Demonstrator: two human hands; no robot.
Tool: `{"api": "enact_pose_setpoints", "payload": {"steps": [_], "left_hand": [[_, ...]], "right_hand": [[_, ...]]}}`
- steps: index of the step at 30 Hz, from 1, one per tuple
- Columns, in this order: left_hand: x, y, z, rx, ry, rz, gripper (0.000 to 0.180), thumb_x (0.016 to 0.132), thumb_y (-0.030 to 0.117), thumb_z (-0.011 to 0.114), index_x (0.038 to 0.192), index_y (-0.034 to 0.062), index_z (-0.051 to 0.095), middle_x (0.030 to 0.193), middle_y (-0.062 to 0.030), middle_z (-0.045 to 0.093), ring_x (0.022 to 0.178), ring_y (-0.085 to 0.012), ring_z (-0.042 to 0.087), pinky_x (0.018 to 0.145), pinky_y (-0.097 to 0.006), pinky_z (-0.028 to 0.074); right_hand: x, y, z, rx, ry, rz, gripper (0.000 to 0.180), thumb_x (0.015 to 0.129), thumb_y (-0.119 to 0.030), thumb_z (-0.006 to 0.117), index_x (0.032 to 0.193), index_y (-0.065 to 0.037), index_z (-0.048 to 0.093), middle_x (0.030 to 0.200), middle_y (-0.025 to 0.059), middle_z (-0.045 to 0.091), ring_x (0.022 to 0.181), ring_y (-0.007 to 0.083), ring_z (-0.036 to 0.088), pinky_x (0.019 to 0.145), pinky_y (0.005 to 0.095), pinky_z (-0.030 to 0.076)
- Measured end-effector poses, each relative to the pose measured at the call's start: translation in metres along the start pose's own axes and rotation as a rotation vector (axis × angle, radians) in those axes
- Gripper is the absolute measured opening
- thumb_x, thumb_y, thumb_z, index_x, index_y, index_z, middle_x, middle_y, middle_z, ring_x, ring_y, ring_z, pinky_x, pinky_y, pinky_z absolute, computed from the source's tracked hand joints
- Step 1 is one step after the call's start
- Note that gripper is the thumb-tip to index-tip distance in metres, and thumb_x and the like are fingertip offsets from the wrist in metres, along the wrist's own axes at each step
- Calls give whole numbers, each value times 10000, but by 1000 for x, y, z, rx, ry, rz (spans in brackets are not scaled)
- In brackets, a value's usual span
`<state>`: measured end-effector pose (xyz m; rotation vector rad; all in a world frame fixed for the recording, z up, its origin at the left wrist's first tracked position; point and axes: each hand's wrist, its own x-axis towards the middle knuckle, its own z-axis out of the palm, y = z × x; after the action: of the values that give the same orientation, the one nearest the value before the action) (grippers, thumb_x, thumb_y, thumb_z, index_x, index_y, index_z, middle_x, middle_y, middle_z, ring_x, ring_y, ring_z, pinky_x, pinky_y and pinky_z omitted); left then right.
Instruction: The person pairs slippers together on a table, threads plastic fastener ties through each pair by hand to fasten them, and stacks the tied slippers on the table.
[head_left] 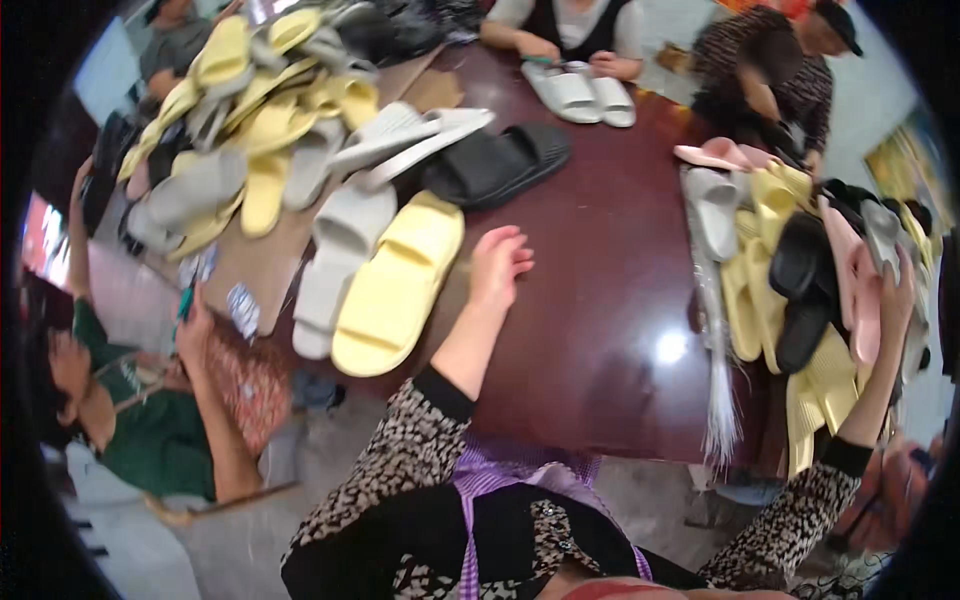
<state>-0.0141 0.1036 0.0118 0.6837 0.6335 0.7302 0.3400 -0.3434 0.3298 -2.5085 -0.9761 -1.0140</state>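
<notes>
1. We see our left hand [497,262] flat on the dark red table [610,300], fingers loosely spread, holding nothing; it lies just beside a yellow slipper [398,285].
2. Our right hand [893,290] reaches out to the pile of slippers [800,270] at the right edge and touches a pink slipper [862,290]; we cannot tell the grip, as the fingers blur at the rim.
3. Small blue-and-white packets [243,310] lie on brown cardboard [262,262] left of a white slipper [340,262].
4. Black slippers [497,163] lie mid-table, with a bigger yellow-grey heap [250,110] behind.
5. Far side: another person's hands at a white pair [580,93]; faces cut off.
</notes>
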Motion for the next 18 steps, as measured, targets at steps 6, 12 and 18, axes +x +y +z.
{"api": "enact_pose_setpoints", "payload": {"steps": [6,12,18], "left_hand": [[-4,-2,4,-8,9,-19,206,828,62,570,1030,33,545,874,-63,592,659,-137,578,541,-256,498],[-2,-5,15,128,64,134,213,838,55,541,1049,28,534,914,-72,576,699,-149,571,589,-275,491],[36,10,-22,508,258,556,276,817,82,564,1081,11,527,922,-62,565,718,-127,557,610,-250,471]], "right_hand": [[-53,-230,18,456,-515,-207,399,831,-41,563,1228,-8,528,1241,107,553,1108,243,550,938,315,417],[-179,-362,134,1524,-832,220,192,875,-9,543,1041,59,608,937,105,665,835,167,639,751,270,506],[-231,-389,195,1385,-561,222,152,881,-5,538,1007,30,614,778,82,660,728,117,628,697,245,509]]}}
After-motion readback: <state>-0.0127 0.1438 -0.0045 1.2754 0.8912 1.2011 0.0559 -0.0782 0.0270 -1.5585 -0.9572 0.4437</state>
